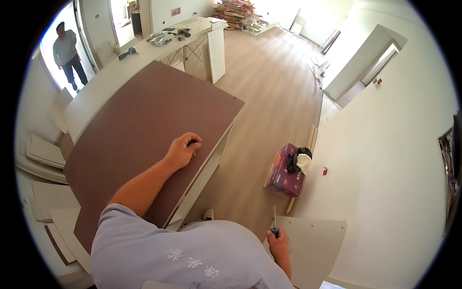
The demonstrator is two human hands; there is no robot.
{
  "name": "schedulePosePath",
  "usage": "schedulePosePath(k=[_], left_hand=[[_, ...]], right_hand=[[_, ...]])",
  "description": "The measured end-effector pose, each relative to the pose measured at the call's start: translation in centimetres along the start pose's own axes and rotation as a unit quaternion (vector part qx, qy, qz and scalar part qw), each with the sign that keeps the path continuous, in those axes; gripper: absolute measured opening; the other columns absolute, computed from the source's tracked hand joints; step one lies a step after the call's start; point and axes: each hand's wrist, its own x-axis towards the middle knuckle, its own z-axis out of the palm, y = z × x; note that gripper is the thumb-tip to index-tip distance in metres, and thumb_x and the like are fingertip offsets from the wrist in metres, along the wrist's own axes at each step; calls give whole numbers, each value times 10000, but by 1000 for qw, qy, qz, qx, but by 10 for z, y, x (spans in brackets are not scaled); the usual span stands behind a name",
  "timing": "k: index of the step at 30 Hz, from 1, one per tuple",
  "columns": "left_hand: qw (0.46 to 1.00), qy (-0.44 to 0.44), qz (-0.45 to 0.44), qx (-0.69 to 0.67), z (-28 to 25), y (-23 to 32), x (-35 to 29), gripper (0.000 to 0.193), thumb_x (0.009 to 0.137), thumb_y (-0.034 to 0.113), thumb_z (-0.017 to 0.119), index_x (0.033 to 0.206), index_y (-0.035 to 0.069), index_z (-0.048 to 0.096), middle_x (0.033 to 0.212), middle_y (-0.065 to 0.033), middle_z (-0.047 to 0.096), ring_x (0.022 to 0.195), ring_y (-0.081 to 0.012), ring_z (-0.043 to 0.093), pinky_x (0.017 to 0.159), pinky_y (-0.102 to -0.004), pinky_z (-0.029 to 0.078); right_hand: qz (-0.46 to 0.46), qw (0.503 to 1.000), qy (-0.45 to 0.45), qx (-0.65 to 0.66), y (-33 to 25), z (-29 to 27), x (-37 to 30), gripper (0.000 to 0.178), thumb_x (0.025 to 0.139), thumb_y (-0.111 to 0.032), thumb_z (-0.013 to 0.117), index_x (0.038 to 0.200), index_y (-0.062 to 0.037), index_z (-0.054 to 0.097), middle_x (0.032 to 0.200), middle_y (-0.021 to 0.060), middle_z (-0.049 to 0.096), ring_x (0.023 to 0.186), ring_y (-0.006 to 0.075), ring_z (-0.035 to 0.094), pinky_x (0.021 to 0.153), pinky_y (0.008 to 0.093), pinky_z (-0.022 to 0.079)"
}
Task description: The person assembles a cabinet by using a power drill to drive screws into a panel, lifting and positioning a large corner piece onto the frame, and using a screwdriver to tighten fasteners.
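My right hand point(279, 244) is wrapped round the dark handle of a screwdriver point(275, 216), whose thin shaft points up and away from me. It is low at the right, beside a white panel point(317, 243) leaning near the wall. Over the brown top of a large board point(144, 111), close to its right edge, is my left hand point(183, 150). Its fingers are curled in, and whatever they may hold is hidden. White boards point(211, 159) show beneath the brown one along its right side.
A purple box point(285, 176) with a black bag point(293, 163) on it stands by the right wall. Behind the board, a long white bench point(103, 72) carries power tools point(183, 32). A person point(67, 53) stands in the left doorway. Scrap wood point(233, 13) is piled far back.
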Motion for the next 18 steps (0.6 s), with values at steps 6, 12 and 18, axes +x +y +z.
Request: schedulePosePath(k=[6,12,18], left_hand=[[997,83,1,-7,7,-13,140,102,1023,118,649,1100,55,669,829,-12,633,658,-98,594,606,-273,498],[937,294,87,166,-31,-43,264,133,998,115,648,1108,41,660,976,-80,682,824,-196,662,741,-348,533],[869,330,55,366,-12,-23,278,113,961,109,677,1046,42,647,1069,-123,676,993,-326,665,852,-428,525]], right_hand=[[-31,991,-70,-110,-22,-16,109,278,912,-270,758,954,-8,674,813,111,673,750,226,636,704,395,521],[-34,993,-46,-99,-28,-56,274,302,910,-301,747,974,-14,678,845,176,708,780,316,685,739,419,538],[-90,990,-94,-53,-77,-91,490,296,917,-300,735,989,-16,693,856,167,716,801,291,698,770,408,547]])
